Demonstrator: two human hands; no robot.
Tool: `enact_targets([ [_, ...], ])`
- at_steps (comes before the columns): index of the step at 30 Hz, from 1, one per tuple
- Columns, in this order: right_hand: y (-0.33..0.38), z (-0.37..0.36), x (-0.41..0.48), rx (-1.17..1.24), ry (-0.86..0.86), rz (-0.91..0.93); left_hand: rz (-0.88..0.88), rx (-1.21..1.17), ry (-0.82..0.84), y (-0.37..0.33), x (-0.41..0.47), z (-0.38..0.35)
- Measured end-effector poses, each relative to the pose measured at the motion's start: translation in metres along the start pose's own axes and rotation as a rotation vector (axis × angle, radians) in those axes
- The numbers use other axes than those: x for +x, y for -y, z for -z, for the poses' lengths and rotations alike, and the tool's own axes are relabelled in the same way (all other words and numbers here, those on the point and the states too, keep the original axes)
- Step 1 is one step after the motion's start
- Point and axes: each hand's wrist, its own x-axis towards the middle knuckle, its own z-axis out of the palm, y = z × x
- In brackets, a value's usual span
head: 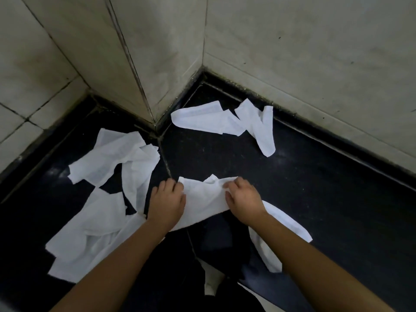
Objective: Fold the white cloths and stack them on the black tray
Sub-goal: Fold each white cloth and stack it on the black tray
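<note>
- White cloth [204, 199]: thin, woven-looking, creased. It lies near the middle of the black surface [315, 188], between both hands, with its top edge bunched into small peaks.
- Left hand [166, 199]: knuckles up, fingers curled onto the cloth's left corner, gripping it.
- Right hand [244, 198]: fingers curled over the cloth's upper right edge, pinching the bunched fabric. The hands are apart, one at each end.
- A long tail of white fabric [286, 221] runs out under the right forearm and bends down toward the near edge. I cannot tell if it is the same piece.
- Left heap [112, 154]: several rumpled white pieces, overlapping, with ragged angular edges. A second overlapping batch [96, 233] lies nearer, flatter and wider.
- Far cloths: one folded oblong with a rounded end [202, 119], just beside a twisted narrow piece [263, 129], both near the wall corner.
- The black surface is dark, speckled and slightly glossy, with a seam line.
- Walls [304, 52]: pale square tiles, grimy, with dark grout.
</note>
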Motion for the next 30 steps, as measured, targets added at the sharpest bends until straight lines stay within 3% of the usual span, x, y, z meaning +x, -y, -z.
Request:
enact_targets([
  [2, 0.002, 0.004, 0.012, -0.005, 0.064, -0.09, -0.011, -0.035, 0.067, 0.001, 0.01, -0.002],
  [5, -0.001, 0.005, 0.02, -0.134, 0.277, -0.072, -0.067, -0.012, 0.214, 0.004, 0.013, -0.009],
  [8, -0.011, -0.003, 0.011, -0.24, 0.24, -0.05, -0.05, 0.03, 0.179, 0.004, 0.01, -0.007],
  [15, -0.021, 0.028, -0.015, 0.243, 0.282, -0.217, 0.018, -0.29, 0.114, 0.017, -0.012, 0.021],
  [21, -0.004, 0.105, 0.004, 0.483, -0.02, -0.186, 0.122, -0.514, -0.066, 0.014, 0.025, 0.097],
  [26, 0.011, 0.168, 0.006, 0.588, -0.327, -0.077, 0.029, -0.515, -0.385, 0.005, 0.043, 0.171],
  [30, 0.009, 0.179, -0.013, 0.573, -0.413, -0.007, 0.022, -0.467, -0.448, -0.003, 0.028, 0.188],
])
